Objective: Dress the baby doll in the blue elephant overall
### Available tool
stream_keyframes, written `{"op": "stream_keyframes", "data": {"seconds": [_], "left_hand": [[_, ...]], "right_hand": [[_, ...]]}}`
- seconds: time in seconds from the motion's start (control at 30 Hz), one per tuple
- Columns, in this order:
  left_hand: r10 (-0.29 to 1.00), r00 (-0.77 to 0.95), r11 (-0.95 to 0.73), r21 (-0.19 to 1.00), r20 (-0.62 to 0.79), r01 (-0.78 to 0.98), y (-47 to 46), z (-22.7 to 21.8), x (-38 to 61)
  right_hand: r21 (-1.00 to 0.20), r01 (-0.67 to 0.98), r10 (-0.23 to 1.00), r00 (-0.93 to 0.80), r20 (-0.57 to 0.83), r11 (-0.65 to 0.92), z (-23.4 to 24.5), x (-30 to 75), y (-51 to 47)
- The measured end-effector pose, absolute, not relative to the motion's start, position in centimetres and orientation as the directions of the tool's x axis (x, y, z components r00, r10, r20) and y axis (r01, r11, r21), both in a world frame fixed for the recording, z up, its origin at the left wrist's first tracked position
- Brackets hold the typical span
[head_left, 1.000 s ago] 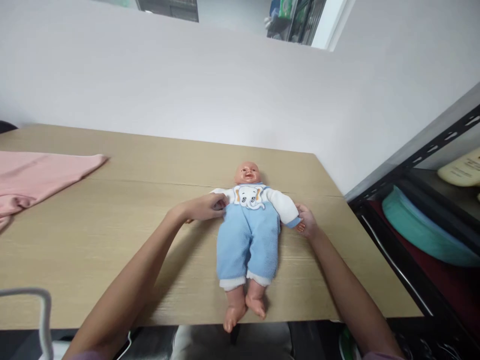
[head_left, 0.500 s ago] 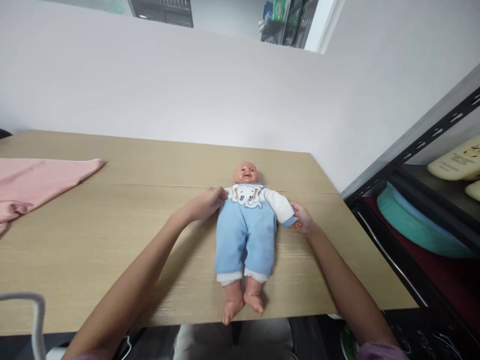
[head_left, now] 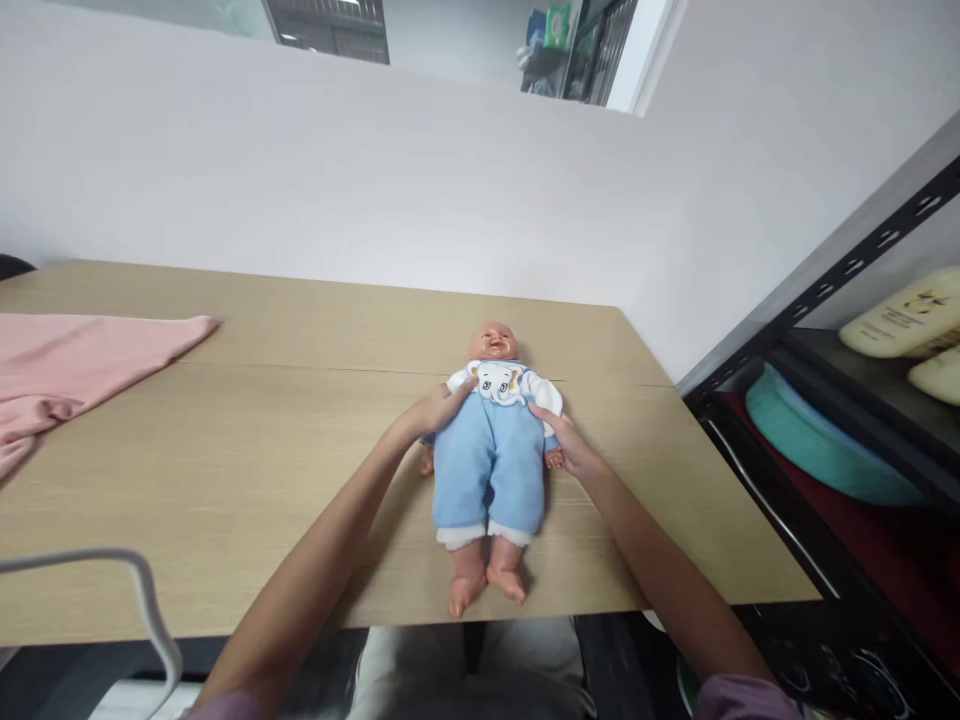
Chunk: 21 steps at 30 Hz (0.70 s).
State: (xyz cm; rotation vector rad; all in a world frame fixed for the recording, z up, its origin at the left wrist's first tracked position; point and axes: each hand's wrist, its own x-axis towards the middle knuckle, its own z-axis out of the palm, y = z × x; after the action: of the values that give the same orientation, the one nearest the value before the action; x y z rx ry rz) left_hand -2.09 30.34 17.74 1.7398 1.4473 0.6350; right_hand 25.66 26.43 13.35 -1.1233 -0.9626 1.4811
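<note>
A baby doll [head_left: 491,455] lies face up on the wooden table [head_left: 225,470], in a white elephant top and fluffy light-blue trousers, bare feet toward me. My left hand [head_left: 437,408] presses the doll's left-side sleeve against its chest, fingers stretched along the cloth. My right hand [head_left: 561,440] lies on the other sleeve near the doll's small hand, holding that arm in against the body.
A pink garment [head_left: 67,365] lies at the table's left end. A white hanger [head_left: 127,590] pokes in at the lower left. A black metal shelf [head_left: 840,420] on the right holds a teal round item [head_left: 817,440] and pale bottles [head_left: 900,315]. A white wall stands behind the table.
Both my hands have moved inward, bringing the doll's outstretched arms down against its sides. The doll itself stays in place.
</note>
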Motion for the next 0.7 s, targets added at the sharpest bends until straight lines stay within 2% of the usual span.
{"op": "stream_keyframes", "data": {"seconds": [0.1, 0.2, 0.3, 0.4, 0.53, 0.63, 0.7], "left_hand": [[0.974, 0.224, -0.056, 0.905, -0.044, 0.421, 28.6, 19.2, -1.7], [0.97, 0.241, -0.091, 0.968, 0.033, 0.235, 26.0, 21.0, -1.7], [0.982, 0.169, -0.106, 0.989, 0.088, 0.102, 22.2, 22.3, -1.4], [0.99, 0.079, -0.123, 0.991, 0.118, 0.059, 17.5, 22.8, -1.1], [0.996, 0.069, -0.052, 0.997, 0.048, 0.063, 10.3, 21.1, -1.1], [0.987, 0.145, 0.061, 0.998, -0.063, 0.016, 4.9, 17.6, -1.1], [0.968, 0.213, 0.146, 0.989, -0.137, -0.03, 1.3, 14.9, -1.1]], "right_hand": [[-0.941, -0.302, 0.987, 0.001, -0.162, -0.154, 15.3, 24.5, 24.8], [-0.951, -0.288, 0.992, 0.027, -0.123, -0.11, 17.7, 24.7, 22.7], [-0.974, -0.214, 0.995, 0.054, -0.088, -0.075, 19.7, 25.6, 19.7], [-0.995, -0.081, 0.991, 0.118, -0.062, -0.053, 20.8, 27.0, 15.5], [-0.987, 0.157, 0.989, 0.145, -0.01, -0.033, 20.4, 30.2, 8.4], [-0.96, 0.269, 0.993, 0.061, 0.1, 0.08, 19.4, 32.9, 3.2], [-0.951, 0.276, 0.99, -0.058, 0.127, 0.139, 19.3, 34.2, 0.4]]}}
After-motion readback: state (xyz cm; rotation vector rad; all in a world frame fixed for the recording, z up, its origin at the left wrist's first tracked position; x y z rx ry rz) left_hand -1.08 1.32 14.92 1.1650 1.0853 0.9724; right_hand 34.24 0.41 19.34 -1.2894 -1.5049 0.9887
